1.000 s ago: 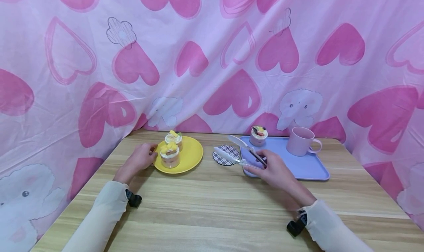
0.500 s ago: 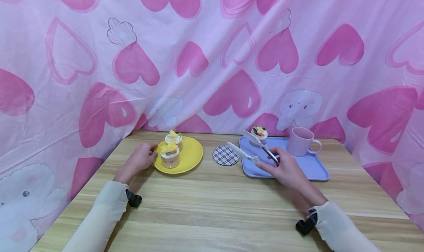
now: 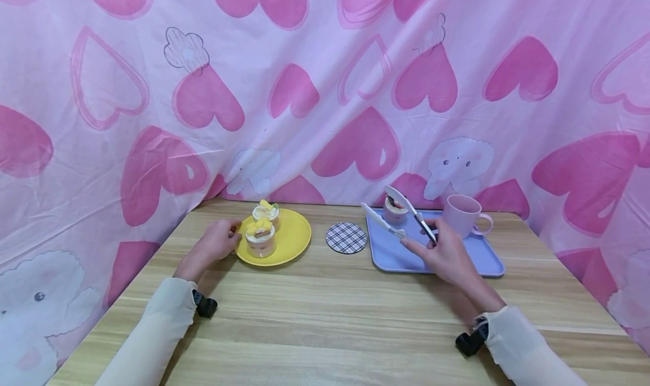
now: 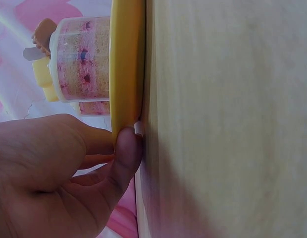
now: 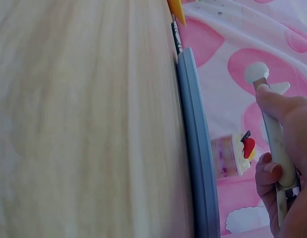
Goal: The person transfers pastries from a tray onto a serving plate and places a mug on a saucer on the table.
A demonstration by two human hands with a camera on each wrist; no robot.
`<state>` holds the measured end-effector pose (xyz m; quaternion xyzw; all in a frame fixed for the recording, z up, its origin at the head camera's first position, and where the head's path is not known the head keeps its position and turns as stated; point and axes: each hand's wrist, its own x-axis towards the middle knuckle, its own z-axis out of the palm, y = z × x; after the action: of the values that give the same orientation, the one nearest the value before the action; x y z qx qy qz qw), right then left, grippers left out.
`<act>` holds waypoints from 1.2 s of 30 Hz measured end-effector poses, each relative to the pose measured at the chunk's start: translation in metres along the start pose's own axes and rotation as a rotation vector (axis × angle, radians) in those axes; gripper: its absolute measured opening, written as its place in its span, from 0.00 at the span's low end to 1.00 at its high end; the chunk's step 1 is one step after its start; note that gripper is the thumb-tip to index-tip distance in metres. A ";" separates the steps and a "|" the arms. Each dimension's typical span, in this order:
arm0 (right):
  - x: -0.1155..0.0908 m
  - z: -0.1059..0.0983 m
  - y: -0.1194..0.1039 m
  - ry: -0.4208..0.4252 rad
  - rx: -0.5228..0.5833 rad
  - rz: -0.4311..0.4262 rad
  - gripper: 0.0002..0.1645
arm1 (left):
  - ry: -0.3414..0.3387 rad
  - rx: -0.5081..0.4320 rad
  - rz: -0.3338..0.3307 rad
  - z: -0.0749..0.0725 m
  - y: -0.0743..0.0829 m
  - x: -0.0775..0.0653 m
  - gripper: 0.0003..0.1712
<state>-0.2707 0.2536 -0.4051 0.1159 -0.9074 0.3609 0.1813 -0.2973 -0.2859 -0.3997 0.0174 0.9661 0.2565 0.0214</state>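
Observation:
My left hand (image 3: 215, 242) pinches the left rim of a yellow plate (image 3: 295, 238), thumb under the edge in the left wrist view. Two dessert cups stand on that plate, one cup (image 3: 260, 246) in front with yellow topping and another cup (image 3: 273, 214) behind it. With its thumb and fingers my right hand (image 3: 449, 256) holds a pair of tongs (image 3: 377, 219), arms spread. In the head view the tongs' tips overlap a third dessert cup (image 3: 394, 214), topped with red fruit, at the back left of a lavender tray (image 3: 484, 263). The right wrist view shows this cup (image 5: 225, 156) upright beyond the tongs.
A pink mug (image 3: 459, 219) stands on the tray, right behind my right hand. Between plate and tray lies a round checked coaster (image 3: 346, 238). A heart-patterned pink cloth (image 3: 355, 143) hangs behind the wooden table (image 3: 325, 318).
My right hand has carried the tongs rightward and then farther back, from over the coaster to the third dessert cup. The left hand stays on the plate's rim.

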 end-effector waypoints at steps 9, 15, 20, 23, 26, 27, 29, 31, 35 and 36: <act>0.003 -0.005 0.005 0.039 -0.028 0.049 0.45 | 0.006 0.004 0.009 0.000 0.000 0.001 0.30; 0.004 -0.008 0.009 0.027 -0.042 0.089 0.46 | 0.003 0.002 0.009 0.001 -0.001 0.001 0.31; 0.005 -0.008 0.012 0.036 -0.065 0.114 0.47 | -0.001 0.001 0.007 0.000 0.001 0.001 0.31; 0.006 -0.007 0.014 0.039 -0.086 0.122 0.48 | 0.005 0.006 0.013 0.000 0.001 0.000 0.31; 0.007 -0.007 0.016 0.036 -0.103 0.129 0.50 | 0.010 0.005 0.014 -0.001 0.001 0.000 0.30; 0.007 -0.007 0.016 0.033 -0.106 0.131 0.50 | 0.011 0.005 0.015 -0.001 0.001 0.000 0.30; 0.007 -0.007 0.017 0.027 -0.111 0.137 0.50 | 0.011 0.003 0.012 -0.001 0.001 0.000 0.30; 0.008 -0.007 0.018 0.022 -0.117 0.144 0.50 | 0.010 0.003 0.011 -0.001 0.001 0.000 0.31; 0.009 -0.007 0.019 0.003 -0.129 0.167 0.51 | 0.006 0.004 0.008 0.000 0.001 0.001 0.31; 0.010 -0.007 0.020 -0.003 -0.133 0.173 0.51 | 0.005 0.002 0.006 0.000 0.001 0.001 0.31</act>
<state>-0.2846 0.2714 -0.4087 0.0253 -0.9363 0.3140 0.1553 -0.2982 -0.2849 -0.3990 0.0196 0.9664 0.2555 0.0182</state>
